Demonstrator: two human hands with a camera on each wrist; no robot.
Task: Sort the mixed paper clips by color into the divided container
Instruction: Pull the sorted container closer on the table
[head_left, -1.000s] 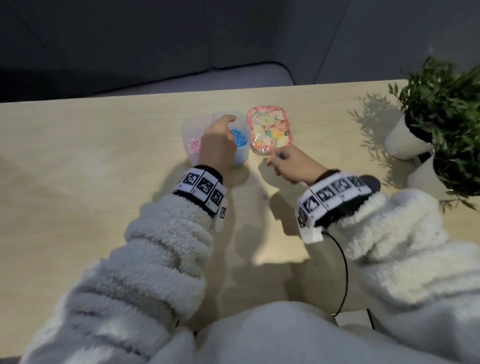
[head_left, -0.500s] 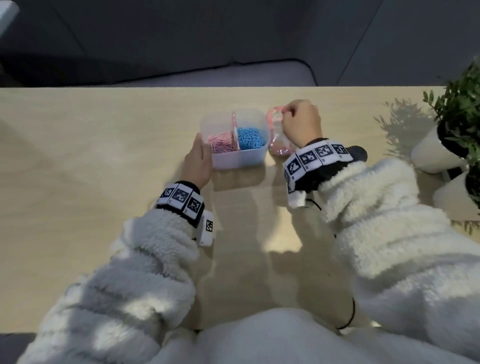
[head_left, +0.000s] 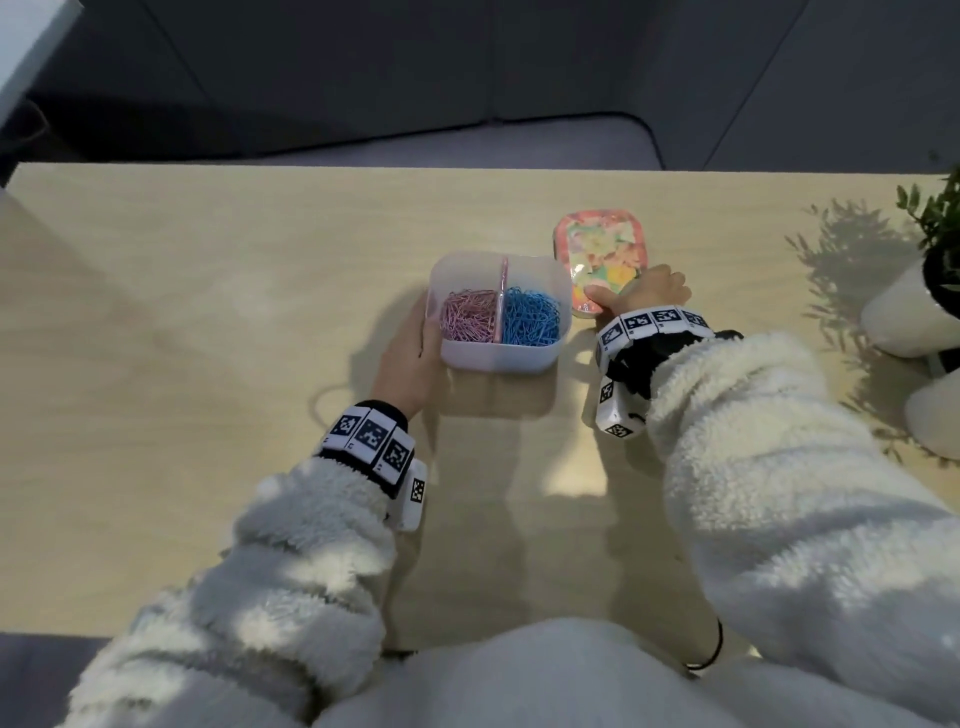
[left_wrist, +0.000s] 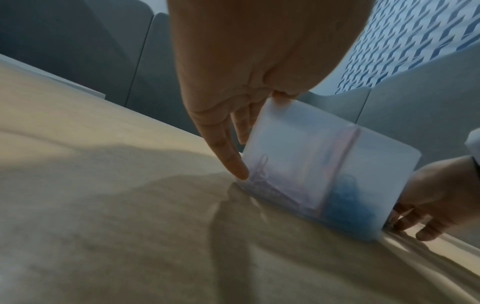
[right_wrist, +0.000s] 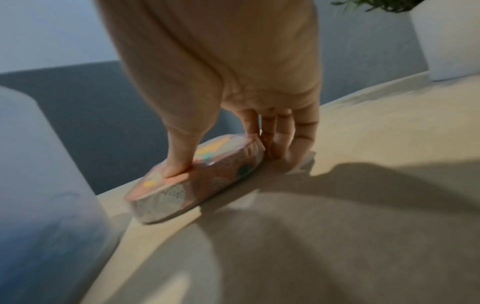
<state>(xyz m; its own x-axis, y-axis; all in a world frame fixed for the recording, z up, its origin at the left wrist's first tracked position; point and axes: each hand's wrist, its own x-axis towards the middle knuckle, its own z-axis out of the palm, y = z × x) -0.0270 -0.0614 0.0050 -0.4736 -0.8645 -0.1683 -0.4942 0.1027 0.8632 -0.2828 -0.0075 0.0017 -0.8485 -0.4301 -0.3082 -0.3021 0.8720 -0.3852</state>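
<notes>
The translucent divided container (head_left: 496, 358) stands mid-table, with pink paper clips (head_left: 467, 322) in its left compartment and blue paper clips (head_left: 532, 325) in its right. My left hand (head_left: 415, 348) lies against the container's left wall, and its straight fingers (left_wrist: 233, 162) point down to the table beside the container (left_wrist: 324, 164). Just right of it sits a closed floral tin (head_left: 602, 249). My right hand (head_left: 636, 296) grips the tin's near end: the thumb (right_wrist: 176, 164) presses on the lid of the tin (right_wrist: 207, 181), with the fingers (right_wrist: 280, 142) curled at its right end.
Two white plant pots (head_left: 904, 317) with green leaves stand at the table's right edge, and one pot (right_wrist: 446, 41) shows in the right wrist view. A grey sofa lies beyond the table's far edge. Bare wood spreads left of the container and in front of it.
My left hand came off the top of the container and moved to its left wall. My right hand lifted and tilted the floral tin, which now lies flat again, still held.
</notes>
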